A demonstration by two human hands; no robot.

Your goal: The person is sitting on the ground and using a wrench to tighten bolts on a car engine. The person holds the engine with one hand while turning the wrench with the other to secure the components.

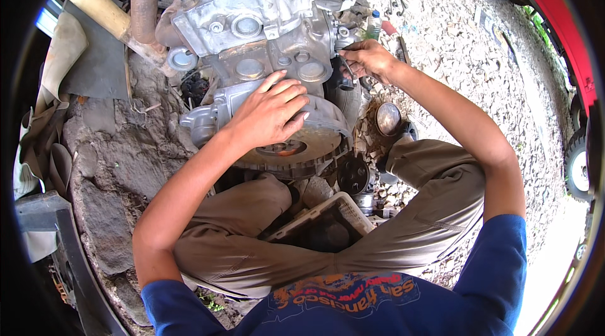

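Head view: engine [252,51] directly ahead; left hand [268,112] resting on it, loosely spread; right hand [372,60] at its right side (grip: cannot tell); a slip off metal could scrape bare skin.

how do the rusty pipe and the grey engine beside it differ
The curved, rusty-brown metal pipe is brown, while the bulky, silver-grey metal engine is mostly grey. The pipe is a bent tube; the engine is blocky. The pipe is also much smaller than the engine. Both look worn.
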